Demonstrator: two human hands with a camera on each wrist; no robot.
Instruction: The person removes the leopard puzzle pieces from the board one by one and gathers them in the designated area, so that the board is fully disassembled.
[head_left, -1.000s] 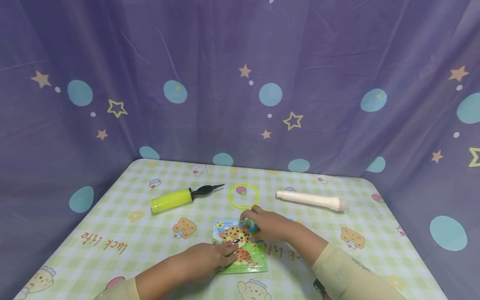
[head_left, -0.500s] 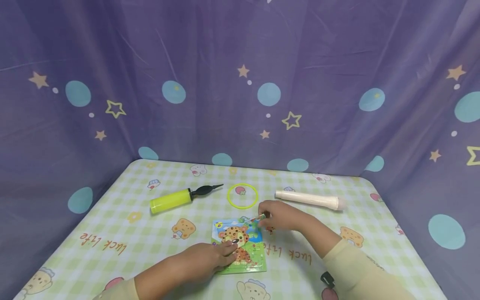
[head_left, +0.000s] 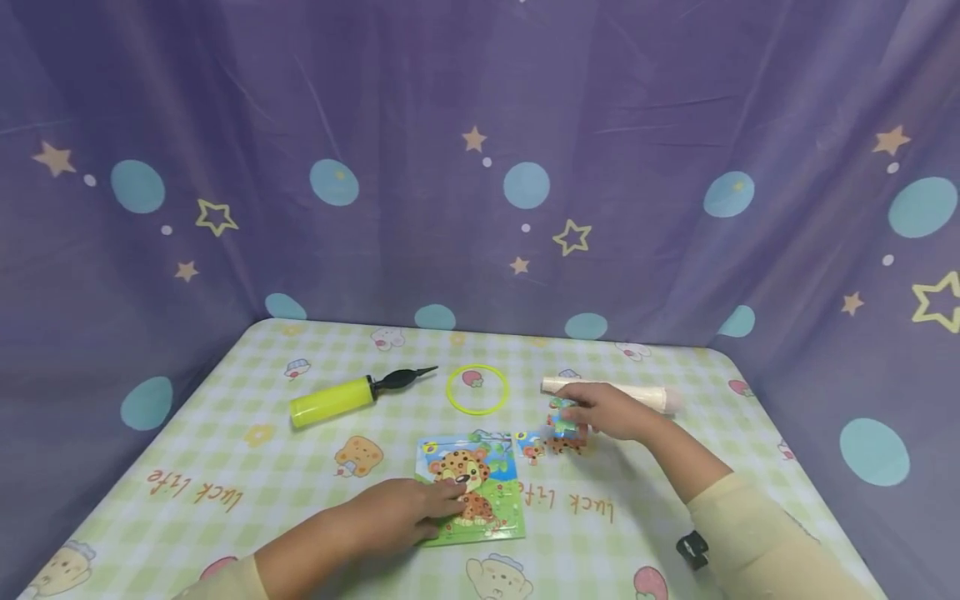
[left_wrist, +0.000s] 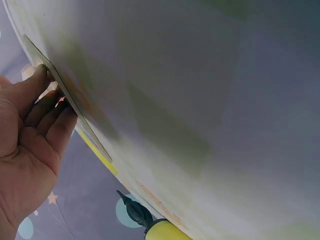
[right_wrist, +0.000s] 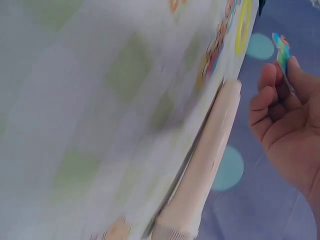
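A jigsaw puzzle board (head_left: 508,515) with a spotted cartoon leopard lies flat near the front middle of the table. My left hand (head_left: 405,517) rests on its left part, fingers stretched over the picture; in the left wrist view the thumb and fingertips meet the board (left_wrist: 82,119) along its edge. My right hand (head_left: 611,410) pinches a blue and green puzzle piece (head_left: 561,418) between thumb and fingers, raised right of the board. Beneath and beside it, loose puzzle pieces (head_left: 530,447) lie on the tablecloth. The held piece (right_wrist: 282,52) stands edge-on in the right wrist view.
A yellow hand pump (head_left: 333,402) with a black nozzle lies back left. A thin yellow ring (head_left: 477,389) is behind the board. Behind my right hand lies a pale microphone-shaped tube (head_left: 648,396). A small black object (head_left: 692,550) sits by my right sleeve.
My right hand has moved right, away from the board's top right corner, carrying a puzzle piece. Loose pieces now show beside the board. My left hand stays on the board.
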